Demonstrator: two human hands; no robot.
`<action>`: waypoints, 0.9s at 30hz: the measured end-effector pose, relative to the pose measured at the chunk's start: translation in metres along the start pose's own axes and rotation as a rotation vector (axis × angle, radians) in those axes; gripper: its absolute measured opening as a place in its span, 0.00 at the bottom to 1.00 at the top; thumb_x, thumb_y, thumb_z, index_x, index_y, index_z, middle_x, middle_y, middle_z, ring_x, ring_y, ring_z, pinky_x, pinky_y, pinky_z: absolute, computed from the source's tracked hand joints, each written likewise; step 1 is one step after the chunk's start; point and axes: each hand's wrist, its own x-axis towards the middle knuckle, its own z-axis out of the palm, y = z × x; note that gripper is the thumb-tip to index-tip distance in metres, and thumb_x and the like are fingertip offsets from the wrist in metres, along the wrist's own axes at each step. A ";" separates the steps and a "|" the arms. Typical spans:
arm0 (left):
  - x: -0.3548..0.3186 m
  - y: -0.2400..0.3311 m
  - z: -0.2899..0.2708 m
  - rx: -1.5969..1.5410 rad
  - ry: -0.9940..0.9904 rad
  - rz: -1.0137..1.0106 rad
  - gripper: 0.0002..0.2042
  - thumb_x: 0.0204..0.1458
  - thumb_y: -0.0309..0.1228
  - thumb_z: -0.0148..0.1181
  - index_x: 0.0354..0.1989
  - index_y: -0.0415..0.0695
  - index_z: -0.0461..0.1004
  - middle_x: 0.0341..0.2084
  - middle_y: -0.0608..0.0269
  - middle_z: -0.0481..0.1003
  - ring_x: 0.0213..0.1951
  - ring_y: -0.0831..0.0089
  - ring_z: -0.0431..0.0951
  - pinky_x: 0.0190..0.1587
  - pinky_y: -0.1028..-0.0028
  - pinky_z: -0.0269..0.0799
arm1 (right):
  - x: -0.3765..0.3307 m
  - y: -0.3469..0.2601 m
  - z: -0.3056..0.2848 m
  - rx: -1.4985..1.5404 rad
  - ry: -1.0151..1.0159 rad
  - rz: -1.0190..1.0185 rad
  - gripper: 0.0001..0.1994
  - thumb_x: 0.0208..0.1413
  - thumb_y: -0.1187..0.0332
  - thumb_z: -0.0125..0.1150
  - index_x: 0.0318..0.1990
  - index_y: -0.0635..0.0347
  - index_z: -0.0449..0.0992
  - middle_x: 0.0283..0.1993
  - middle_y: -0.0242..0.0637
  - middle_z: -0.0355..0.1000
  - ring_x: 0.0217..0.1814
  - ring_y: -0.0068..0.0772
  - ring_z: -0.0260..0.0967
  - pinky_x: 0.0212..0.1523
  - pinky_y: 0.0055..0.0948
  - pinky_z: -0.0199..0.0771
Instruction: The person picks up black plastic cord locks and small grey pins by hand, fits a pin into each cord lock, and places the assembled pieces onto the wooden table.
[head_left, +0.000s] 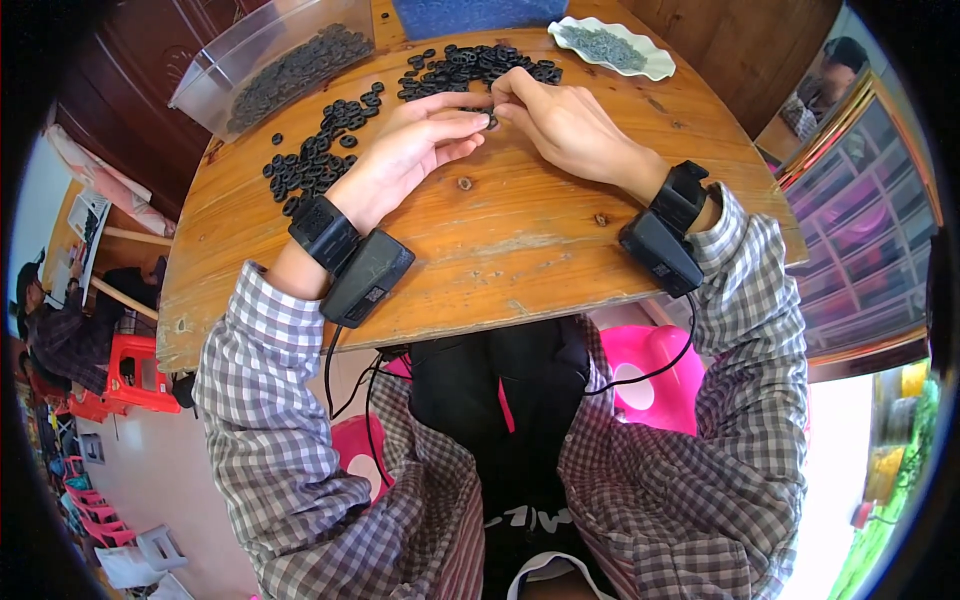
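My left hand [415, 140] is closed over the wooden table, thumb and fingertips pinching a small black ring [491, 122]. My right hand [575, 125] meets it from the other side, its fingertips bent together at the same ring; whether they hold another small piece is hidden. Just beyond my hands lies a heap of black rings [470, 66]. A second, looser group of black rings [312, 165] spreads beside my left wrist. On a white scalloped dish [655, 66] at the far right sits a pile of small grey metal pieces [604, 46].
A clear plastic bin [200, 95] holding many black rings stands at the far left, and a blue container [480, 15] at the far edge. Black boxes with cables are strapped to both wrists. Other people sit at left and far right. A red stool [140, 372] stands left.
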 end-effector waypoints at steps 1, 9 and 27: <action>-0.001 0.001 0.001 -0.003 0.000 0.007 0.15 0.50 0.25 0.52 0.47 0.36 0.65 0.34 0.63 0.71 0.33 0.83 0.71 0.39 0.86 0.69 | 0.000 -0.001 -0.001 -0.001 0.000 0.001 0.08 0.55 0.67 0.47 0.39 0.61 0.62 0.32 0.50 0.69 0.33 0.51 0.66 0.30 0.38 0.64; -0.001 0.001 0.001 -0.036 -0.041 0.018 0.16 0.50 0.26 0.53 0.48 0.38 0.65 0.32 0.66 0.71 0.31 0.85 0.70 0.37 0.87 0.69 | 0.001 0.003 -0.007 0.104 0.073 -0.168 0.07 0.52 0.72 0.49 0.37 0.62 0.63 0.31 0.41 0.66 0.33 0.41 0.66 0.32 0.32 0.65; -0.007 0.009 0.017 0.453 0.125 0.281 0.06 0.46 0.23 0.58 0.32 0.38 0.71 0.26 0.62 0.76 0.26 0.80 0.73 0.31 0.83 0.68 | 0.002 0.010 0.005 0.396 -0.006 0.033 0.08 0.52 0.69 0.51 0.34 0.65 0.66 0.26 0.35 0.64 0.28 0.24 0.60 0.30 0.25 0.60</action>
